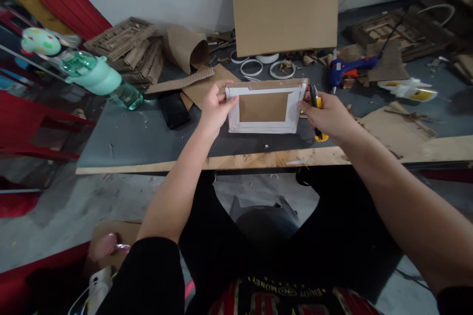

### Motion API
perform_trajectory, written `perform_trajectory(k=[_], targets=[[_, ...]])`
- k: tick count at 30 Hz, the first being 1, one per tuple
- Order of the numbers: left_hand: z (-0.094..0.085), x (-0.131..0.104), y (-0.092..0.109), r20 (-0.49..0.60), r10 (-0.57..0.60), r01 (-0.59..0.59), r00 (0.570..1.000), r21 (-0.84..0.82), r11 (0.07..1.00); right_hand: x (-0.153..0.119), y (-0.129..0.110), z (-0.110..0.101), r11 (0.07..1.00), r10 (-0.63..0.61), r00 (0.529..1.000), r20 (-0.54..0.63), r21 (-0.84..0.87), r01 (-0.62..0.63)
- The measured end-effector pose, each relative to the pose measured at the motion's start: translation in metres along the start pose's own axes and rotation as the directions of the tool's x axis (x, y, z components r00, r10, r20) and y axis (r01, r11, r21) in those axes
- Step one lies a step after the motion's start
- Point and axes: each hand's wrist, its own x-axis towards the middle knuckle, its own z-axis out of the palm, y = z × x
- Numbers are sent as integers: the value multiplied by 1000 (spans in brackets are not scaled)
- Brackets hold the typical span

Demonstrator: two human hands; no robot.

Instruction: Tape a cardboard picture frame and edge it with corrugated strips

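A shallow rectangular cardboard frame (262, 127), white-edged around a brown panel, is held up over the front of the table. My left hand (216, 108) pinches its left side with thumb and fingers. At the opposite side, my right hand (327, 114) grips the frame's edge between thumb and fingertips. That same hand also has a yellow and black utility knife (318, 108) tucked in it, pointing roughly up and down. The fingers behind the frame are hidden.
A blue glue gun (351, 68) and a white glue bottle (410, 89) lie right. Tape rings (252, 67) sit behind the frame, before a large cardboard sheet (286, 10). Left are a green water bottle (107, 78), a black phone-like slab (173, 110) and stacked corrugated pieces (142, 61).
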Motion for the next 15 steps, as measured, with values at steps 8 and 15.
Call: perform_trajectory(k=[8,15], targets=[[-4,0,2,-28,67,-67,997,17,998,4,10,-4,974,-151,988,-38,-176,142],[-8,13,-7,37,133,-137,990,149,979,7,12,-1,971,-157,985,-73,-195,140]])
